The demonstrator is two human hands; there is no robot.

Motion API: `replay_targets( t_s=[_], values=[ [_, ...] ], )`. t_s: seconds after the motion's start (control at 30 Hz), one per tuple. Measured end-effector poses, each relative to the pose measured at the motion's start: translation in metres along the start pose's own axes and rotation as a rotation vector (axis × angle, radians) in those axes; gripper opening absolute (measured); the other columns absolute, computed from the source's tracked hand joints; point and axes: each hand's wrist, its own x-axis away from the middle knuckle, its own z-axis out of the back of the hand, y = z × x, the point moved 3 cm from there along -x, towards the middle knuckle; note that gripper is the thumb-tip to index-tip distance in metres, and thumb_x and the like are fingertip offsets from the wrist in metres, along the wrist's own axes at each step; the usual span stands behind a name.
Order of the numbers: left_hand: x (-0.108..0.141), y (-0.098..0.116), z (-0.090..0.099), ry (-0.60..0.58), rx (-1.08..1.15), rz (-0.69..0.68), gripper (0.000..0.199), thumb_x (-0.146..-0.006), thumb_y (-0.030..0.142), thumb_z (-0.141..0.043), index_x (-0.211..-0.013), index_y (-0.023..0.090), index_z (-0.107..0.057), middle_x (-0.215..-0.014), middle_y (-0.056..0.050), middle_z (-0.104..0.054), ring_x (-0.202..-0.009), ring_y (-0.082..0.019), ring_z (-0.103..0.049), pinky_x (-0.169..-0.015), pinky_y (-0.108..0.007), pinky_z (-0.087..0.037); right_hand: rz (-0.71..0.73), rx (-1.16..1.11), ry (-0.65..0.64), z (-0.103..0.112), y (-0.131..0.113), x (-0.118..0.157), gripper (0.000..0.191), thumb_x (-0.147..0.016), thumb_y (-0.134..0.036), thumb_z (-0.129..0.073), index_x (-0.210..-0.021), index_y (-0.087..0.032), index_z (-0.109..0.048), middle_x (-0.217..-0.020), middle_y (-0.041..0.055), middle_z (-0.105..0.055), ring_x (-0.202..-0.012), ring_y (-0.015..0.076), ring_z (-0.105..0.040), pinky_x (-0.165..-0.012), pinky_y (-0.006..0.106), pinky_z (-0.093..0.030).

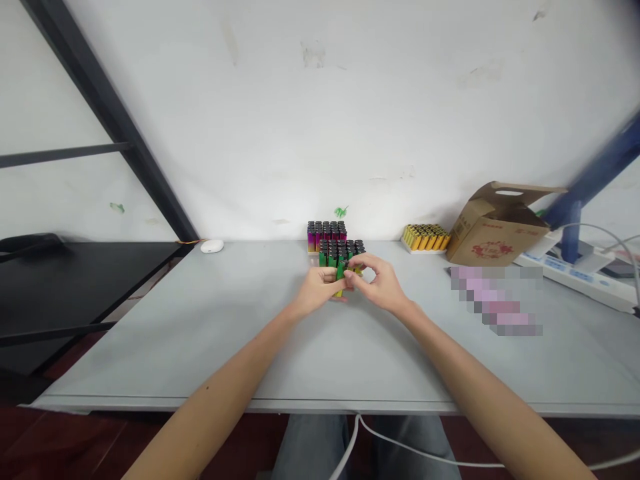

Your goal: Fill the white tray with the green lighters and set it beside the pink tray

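Note:
A green-and-yellow battery stands nearly upright, slightly tilted, between the thumb and fingers of my left hand. My right hand is closed in a pinch right beside it, thumb and fingertips close to the battery's upper part. Whatever those right fingertips grip is too small to make out. Just behind my hands stands a packed block of green batteries with black tops, its lower front partly hidden by my fingers. Behind that block is a group of purple-and-gold batteries, also black-topped.
Yellow batteries stand in a white tray to the right, beside an open cardboard box. A white power strip lies at the far right. A blurred pink item rests nearer. A white case sits at the back left of the grey table.

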Motion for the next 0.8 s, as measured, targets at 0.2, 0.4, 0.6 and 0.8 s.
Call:
replay_targets(
  t_s=[0.2,0.4,0.6,0.8],
  values=[
    [-0.001,0.000,-0.002,-0.015,-0.015,-0.003,0.041,-0.066,0.041,-0.082,-0.092,0.012,-0.070,-0.090,-0.009,-0.072,-0.090,-0.022,-0.068,-0.085,-0.043,-0.057,-0.214,-0.196,0.054,-0.004,0.013,-0.003,0.023,-0.077,-0.040,-0.070,-0.086,-0.019,-0.065,-0.083,0.0036,-0.068,-0.076,0.0173,-0.063,-0.074,0.034,-0.053],
    [-0.002,0.006,0.005,0.139,-0.069,-0.054,0.040,-0.068,0.033,-0.081,-0.100,0.015,-0.066,-0.097,-0.010,-0.073,-0.085,-0.020,-0.068,-0.073,-0.035,-0.057,-0.296,-0.321,0.275,0.016,0.041,-0.012,0.040,-0.073,-0.054,-0.070,-0.092,-0.020,-0.061,-0.086,0.0054,-0.070,-0.080,0.0197,-0.067,-0.073,0.036,-0.056],
    [-0.002,0.013,0.017,0.352,-0.204,-0.086,0.017,-0.076,0.033,-0.070,-0.078,0.017,-0.065,-0.072,-0.004,-0.068,-0.065,-0.015,-0.063,-0.055,-0.026,-0.049,-0.297,-0.189,0.259,0.024,0.059,-0.009,0.041,-0.073,-0.053,-0.071,-0.093,-0.018,-0.061,-0.081,0.0063,-0.070,-0.075,0.0208,-0.069,-0.074,0.038,-0.057],
    [-0.003,0.014,0.027,0.509,-0.221,-0.152,0.015,-0.078,0.033,-0.065,-0.080,0.018,-0.063,-0.073,-0.002,-0.066,-0.060,-0.013,-0.060,-0.059,-0.027,-0.048,-0.200,0.002,0.051,0.013,0.047,-0.001,0.028,-0.081,-0.044,-0.065,-0.093,-0.020,-0.063,-0.077,0.0042,-0.071,-0.073,0.0212,-0.069,-0.070,0.037,-0.057]
  ],
)
